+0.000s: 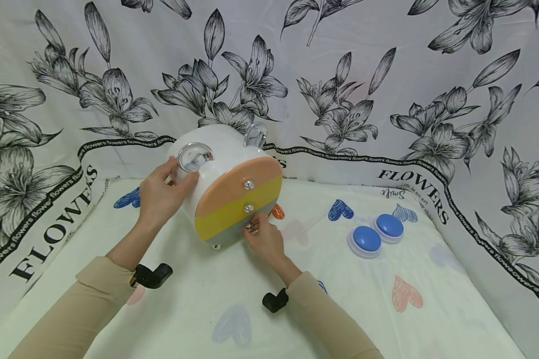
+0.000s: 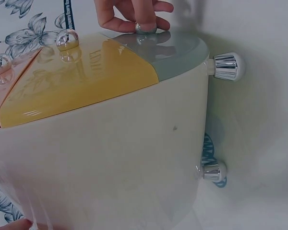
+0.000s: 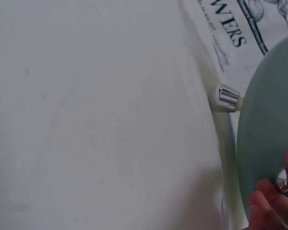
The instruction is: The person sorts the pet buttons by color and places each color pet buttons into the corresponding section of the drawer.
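A glossy white storage box (image 1: 226, 142) with a rounded front in orange, yellow and grey-green bands leans tilted on the cloth. Each band carries a round silver knob; the yellow band's knob (image 1: 249, 208) shows plainly. My left hand (image 1: 163, 192) holds the box's left side, thumb and fingers beside a silver ring-shaped piece (image 1: 195, 156). At the grey-green band (image 2: 177, 55), my right hand (image 1: 266, 241) pinches the lowest silver knob (image 3: 286, 179) between thumb and fingers. Silver feet (image 2: 226, 66) stick out from the underside.
Two blue push buttons (image 1: 366, 239) with clear rims sit side by side to the right of the box. Heart-printed white cloth (image 1: 188, 319) covers the surface, and a flower-printed curtain (image 1: 341, 30) rises behind and at both sides.
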Demonstrator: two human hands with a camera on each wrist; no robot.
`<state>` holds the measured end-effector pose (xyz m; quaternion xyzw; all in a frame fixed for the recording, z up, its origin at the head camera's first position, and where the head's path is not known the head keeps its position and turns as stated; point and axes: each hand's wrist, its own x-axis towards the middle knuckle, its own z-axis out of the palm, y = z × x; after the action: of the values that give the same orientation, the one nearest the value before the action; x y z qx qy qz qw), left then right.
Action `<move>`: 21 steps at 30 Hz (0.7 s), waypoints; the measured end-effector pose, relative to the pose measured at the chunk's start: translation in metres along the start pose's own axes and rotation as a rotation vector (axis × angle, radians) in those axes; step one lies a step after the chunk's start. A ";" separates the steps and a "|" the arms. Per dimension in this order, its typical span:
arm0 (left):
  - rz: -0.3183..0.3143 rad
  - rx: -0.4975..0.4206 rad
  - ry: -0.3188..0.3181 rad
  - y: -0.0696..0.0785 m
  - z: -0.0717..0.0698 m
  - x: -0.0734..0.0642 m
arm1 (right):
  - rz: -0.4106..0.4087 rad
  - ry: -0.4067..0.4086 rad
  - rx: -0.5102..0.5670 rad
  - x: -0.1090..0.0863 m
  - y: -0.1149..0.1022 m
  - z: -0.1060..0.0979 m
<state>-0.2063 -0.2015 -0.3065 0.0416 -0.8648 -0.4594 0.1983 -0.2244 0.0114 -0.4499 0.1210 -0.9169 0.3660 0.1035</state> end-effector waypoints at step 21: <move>-0.026 0.014 -0.005 0.000 -0.001 0.001 | 0.037 -0.008 -0.022 0.003 -0.002 -0.002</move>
<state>-0.2065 -0.2025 -0.3059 0.0530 -0.8678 -0.4561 0.1901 -0.2259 0.0110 -0.4464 0.1042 -0.9234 0.3571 0.0943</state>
